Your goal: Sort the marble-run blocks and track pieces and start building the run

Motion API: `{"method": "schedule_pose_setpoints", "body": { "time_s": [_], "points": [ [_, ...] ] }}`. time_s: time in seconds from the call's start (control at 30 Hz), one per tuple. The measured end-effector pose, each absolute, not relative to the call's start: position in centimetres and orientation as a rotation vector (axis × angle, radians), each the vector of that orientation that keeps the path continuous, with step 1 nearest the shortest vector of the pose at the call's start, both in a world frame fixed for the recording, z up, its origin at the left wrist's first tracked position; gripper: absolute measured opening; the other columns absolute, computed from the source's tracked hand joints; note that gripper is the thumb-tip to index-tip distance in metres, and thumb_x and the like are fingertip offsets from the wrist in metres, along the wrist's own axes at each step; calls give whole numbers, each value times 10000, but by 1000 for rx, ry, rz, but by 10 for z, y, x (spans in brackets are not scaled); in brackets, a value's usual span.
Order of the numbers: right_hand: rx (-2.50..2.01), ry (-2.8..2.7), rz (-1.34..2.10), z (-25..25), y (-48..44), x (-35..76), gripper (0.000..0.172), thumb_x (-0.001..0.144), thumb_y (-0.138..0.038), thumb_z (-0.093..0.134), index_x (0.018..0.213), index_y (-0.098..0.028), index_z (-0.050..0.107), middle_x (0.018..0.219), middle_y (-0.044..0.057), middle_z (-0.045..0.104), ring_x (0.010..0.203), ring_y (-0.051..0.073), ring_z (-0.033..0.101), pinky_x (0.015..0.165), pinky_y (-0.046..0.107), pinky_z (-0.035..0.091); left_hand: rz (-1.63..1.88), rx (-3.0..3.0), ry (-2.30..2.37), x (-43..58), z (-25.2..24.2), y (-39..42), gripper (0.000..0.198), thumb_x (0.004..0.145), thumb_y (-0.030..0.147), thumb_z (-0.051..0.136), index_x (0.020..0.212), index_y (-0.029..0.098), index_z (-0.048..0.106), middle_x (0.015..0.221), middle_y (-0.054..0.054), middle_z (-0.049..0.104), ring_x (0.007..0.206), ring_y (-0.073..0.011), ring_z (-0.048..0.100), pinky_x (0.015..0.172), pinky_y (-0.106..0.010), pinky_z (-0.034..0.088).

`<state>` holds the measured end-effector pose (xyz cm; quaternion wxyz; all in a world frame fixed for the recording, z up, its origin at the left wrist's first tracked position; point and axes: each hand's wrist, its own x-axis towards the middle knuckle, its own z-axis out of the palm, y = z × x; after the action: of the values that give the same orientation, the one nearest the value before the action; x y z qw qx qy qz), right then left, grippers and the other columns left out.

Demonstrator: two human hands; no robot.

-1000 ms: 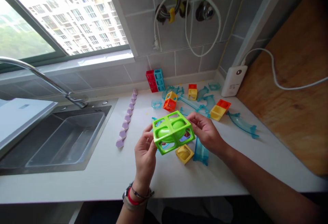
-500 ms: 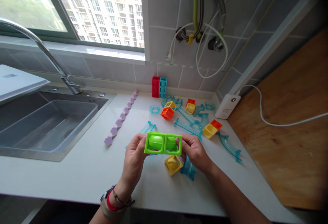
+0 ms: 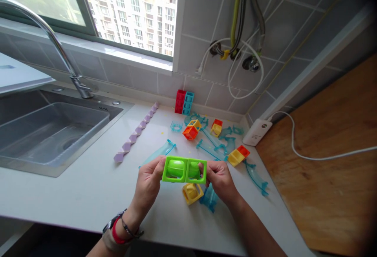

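A pair of joined green toy blocks (image 3: 186, 170), hollow cubes with curved inner parts, is held up between both my hands above the counter. My left hand (image 3: 150, 180) grips the left end with the thumb along its side. At the other end my right hand (image 3: 220, 178) closes on the right block, one fingertip poking into its opening. Just below the green pair, a yellow block (image 3: 192, 193) and a blue clear track piece (image 3: 209, 199) lie on the counter, partly hidden. Another clear blue track piece (image 3: 159, 153) lies behind my left hand.
Orange-and-yellow blocks (image 3: 191, 132) and several blue track pieces lie behind my hands. Red blocks (image 3: 180, 101) and light-blue blocks (image 3: 187, 103) stand against the wall. A lilac zigzag strip (image 3: 137, 131) lies near the sink (image 3: 66, 168). A white power strip (image 3: 257, 132) leans at right.
The camera view has tilted and shifted slightly. Both hands still hold the green blocks, which sit a little lower and further left in view.
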<state>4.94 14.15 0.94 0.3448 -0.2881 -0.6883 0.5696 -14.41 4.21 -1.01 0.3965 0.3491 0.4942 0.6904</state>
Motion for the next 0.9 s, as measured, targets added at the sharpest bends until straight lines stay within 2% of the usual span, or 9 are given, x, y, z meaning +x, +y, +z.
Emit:
{"method": "schedule_pose_setpoints", "body": {
  "time_s": [0.2,0.37,0.53,0.6,0.67,0.73,0.83,0.9],
  "points": [
    [-765,-1758,1536,14,140,49,571,897,-544,668,468,-194,526,444,-7,479,441,117,417,464,256,344,1664,843,1201,-142,-6,42,471,916,558,646,738,130,734,648,-64,694,574,-188,660,539,-285,548],
    [-754,-1701,1603,9,139,51,580,918,-566,628,489,-193,512,437,-15,460,426,105,395,446,249,311,1614,846,1220,-139,-7,45,547,916,596,619,665,123,728,598,-86,701,551,-193,671,550,-288,566],
    [-738,-1423,1735,-2,142,49,542,898,-520,673,508,-195,484,432,-49,396,406,89,367,423,232,289,1657,993,1262,-134,-3,41,635,968,644,490,703,126,743,635,-114,717,581,-200,680,577,-295,558],
    [-765,-1281,1778,-3,144,47,532,877,-520,684,513,-202,463,427,-60,372,400,85,346,416,225,302,1656,1081,1230,-133,1,40,575,958,626,529,746,135,740,700,-108,718,601,-191,672,573,-288,549],
    [-782,-1167,1793,-3,146,45,509,870,-533,669,539,-209,459,431,-65,369,399,89,348,411,222,330,1618,1148,1209,-132,5,39,419,915,543,657,802,148,739,780,-88,707,628,-178,669,573,-276,550],
    [-784,-1102,1742,0,147,43,442,864,-532,662,606,-212,502,464,-63,410,414,99,395,417,223,376,1597,1153,1208,-131,6,39,297,885,452,728,828,161,729,798,-58,680,634,-164,669,564,-258,549],
    [-787,-1102,1601,4,147,43,292,873,-505,668,863,-217,625,650,-29,569,531,126,536,486,232,466,1630,1066,1236,-131,2,41,288,906,427,708,797,160,713,755,-44,668,640,-167,684,550,-246,552],
    [-778,-1156,1516,4,147,44,337,902,-523,634,1063,-228,638,840,16,631,676,156,611,555,252,511,1650,1003,1259,-132,-1,43,300,898,436,717,789,156,716,754,-51,685,668,-177,686,570,-259,581]
  ]
}}
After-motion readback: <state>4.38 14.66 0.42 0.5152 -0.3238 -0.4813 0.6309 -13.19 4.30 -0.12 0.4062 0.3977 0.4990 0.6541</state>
